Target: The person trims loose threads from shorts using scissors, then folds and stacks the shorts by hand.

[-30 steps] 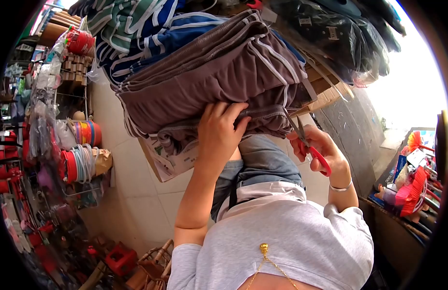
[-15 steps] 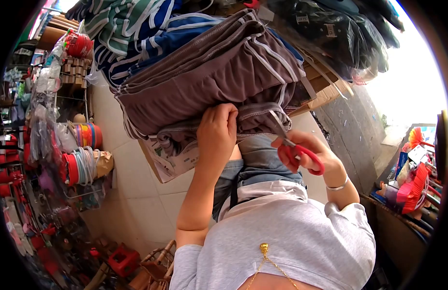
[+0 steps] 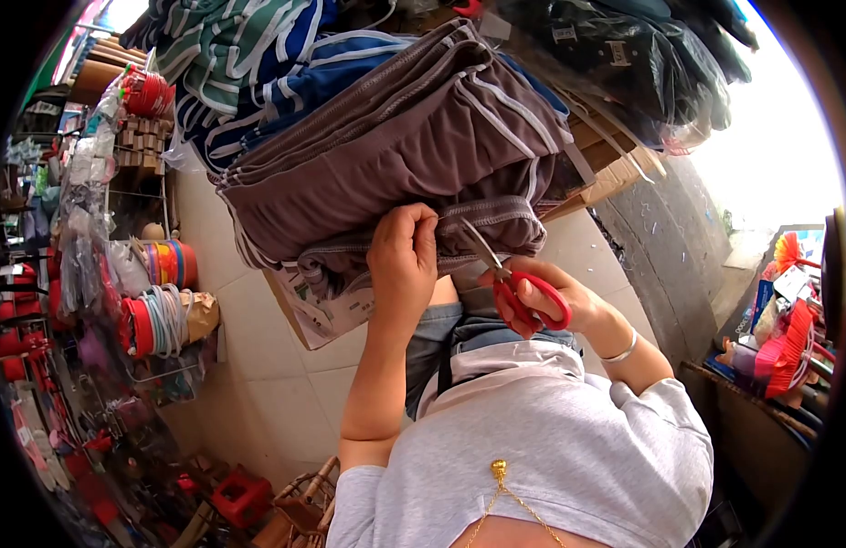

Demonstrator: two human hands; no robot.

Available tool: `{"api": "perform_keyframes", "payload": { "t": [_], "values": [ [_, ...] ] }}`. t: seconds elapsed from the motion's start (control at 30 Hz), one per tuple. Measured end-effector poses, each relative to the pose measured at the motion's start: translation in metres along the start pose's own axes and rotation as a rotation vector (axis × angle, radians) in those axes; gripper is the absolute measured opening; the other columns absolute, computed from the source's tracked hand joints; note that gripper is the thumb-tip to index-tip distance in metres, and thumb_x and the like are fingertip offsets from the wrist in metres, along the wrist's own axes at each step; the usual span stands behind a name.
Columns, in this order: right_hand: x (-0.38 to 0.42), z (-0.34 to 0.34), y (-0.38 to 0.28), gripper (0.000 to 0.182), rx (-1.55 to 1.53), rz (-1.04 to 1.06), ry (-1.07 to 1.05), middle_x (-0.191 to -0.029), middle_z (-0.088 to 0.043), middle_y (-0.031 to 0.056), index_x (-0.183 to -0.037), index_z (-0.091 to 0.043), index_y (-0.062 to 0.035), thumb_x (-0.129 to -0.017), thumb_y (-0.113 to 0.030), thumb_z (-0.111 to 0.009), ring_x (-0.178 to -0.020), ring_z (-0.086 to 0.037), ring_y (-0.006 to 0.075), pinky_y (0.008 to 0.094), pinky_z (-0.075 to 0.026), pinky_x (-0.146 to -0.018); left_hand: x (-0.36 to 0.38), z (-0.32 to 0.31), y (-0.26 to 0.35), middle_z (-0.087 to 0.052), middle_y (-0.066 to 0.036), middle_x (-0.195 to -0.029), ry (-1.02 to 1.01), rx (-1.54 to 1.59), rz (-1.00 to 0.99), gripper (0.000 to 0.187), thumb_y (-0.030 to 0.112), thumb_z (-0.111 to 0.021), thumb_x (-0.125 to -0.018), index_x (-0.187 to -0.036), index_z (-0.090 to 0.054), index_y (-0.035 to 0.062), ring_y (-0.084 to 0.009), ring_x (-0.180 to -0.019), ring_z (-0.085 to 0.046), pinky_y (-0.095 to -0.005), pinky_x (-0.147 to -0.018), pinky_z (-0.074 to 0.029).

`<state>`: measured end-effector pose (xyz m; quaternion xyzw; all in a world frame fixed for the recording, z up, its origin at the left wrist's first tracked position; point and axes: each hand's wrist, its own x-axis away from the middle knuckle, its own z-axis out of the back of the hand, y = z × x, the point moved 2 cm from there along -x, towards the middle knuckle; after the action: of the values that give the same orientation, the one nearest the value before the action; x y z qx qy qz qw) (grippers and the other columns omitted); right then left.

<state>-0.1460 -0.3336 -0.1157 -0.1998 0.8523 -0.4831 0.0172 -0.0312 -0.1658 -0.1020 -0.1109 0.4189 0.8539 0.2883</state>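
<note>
A pile of brown garments point(image 3: 350, 173) with white piping lies folded in front of me. My left hand point(image 3: 403, 245) is at the pile's near edge, thumb and fingertips pinched together; what is between them is too small to make out. My right hand point(image 3: 549, 297) holds red-handled scissors point(image 3: 539, 301), fingers in the loops. The blades are close together and point up and left toward the brown cloth, a little to the right of my left fingertips.
Blue garments point(image 3: 336, 73) and green striped garments point(image 3: 217, 55) lie behind the pile. Dark plastic-wrapped goods point(image 3: 624, 68) are at the upper right. Shelves with tape rolls point(image 3: 167, 263) stand left. A red stool point(image 3: 240, 495) is low left; a box of goods point(image 3: 779, 347) is right.
My right hand and the scissors have moved left, closer to my left hand. The blades look more closed. My left hand has shifted slightly left.
</note>
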Motion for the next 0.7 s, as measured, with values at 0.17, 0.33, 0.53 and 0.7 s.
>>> {"api": "perform_keyframes", "payload": {
  "t": [0.17,0.33,0.53,0.7],
  "values": [
    [-0.007,-0.004,0.003,0.062,-0.037,-0.006,-0.086,-0.076,-0.055,0.0039,-0.124,-0.05,0.0071,-0.097,-0.049,-0.049,-0.058,-0.054,0.0097,0.0219,-0.042,-0.054,0.001,0.0,-0.003,-0.064,-0.01,-0.085,0.003,0.036,0.002,0.007,0.008,-0.062,-0.09,-0.089,-0.057,0.0024,-0.03,-0.077,-0.061,-0.0377,-0.068,-0.049],
    [-0.016,-0.008,0.004,0.064,-0.033,-0.024,-0.015,-0.07,-0.054,0.0025,-0.124,-0.05,0.0066,-0.096,-0.051,-0.049,-0.056,-0.054,0.0094,0.0222,-0.041,-0.053,0.003,0.001,-0.002,-0.064,-0.01,-0.085,0.01,0.063,0.007,0.007,0.007,-0.061,-0.09,-0.089,-0.057,0.0022,-0.0294,-0.078,-0.062,-0.0372,-0.069,-0.049],
    [-0.023,-0.008,0.013,0.063,-0.08,0.042,-0.002,-0.066,-0.053,0.0021,-0.124,-0.051,0.0067,-0.097,-0.05,-0.048,-0.052,-0.053,0.0095,0.0219,-0.039,-0.048,0.003,0.001,-0.002,-0.065,-0.01,-0.086,0.007,0.058,-0.004,0.007,0.007,-0.062,-0.089,-0.088,-0.056,0.0023,-0.029,-0.078,-0.062,-0.0367,-0.07,-0.049],
    [-0.024,-0.004,0.019,0.059,-0.121,0.064,-0.02,-0.066,-0.053,0.0015,-0.122,-0.052,0.006,-0.096,-0.047,-0.052,-0.047,-0.05,0.0083,0.0204,-0.037,-0.043,0.002,0.002,-0.003,-0.065,-0.009,-0.087,0.013,0.067,-0.025,0.007,0.007,-0.062,-0.089,-0.088,-0.056,0.0024,-0.0284,-0.079,-0.062,-0.0363,-0.071,-0.049]
  ]
}}
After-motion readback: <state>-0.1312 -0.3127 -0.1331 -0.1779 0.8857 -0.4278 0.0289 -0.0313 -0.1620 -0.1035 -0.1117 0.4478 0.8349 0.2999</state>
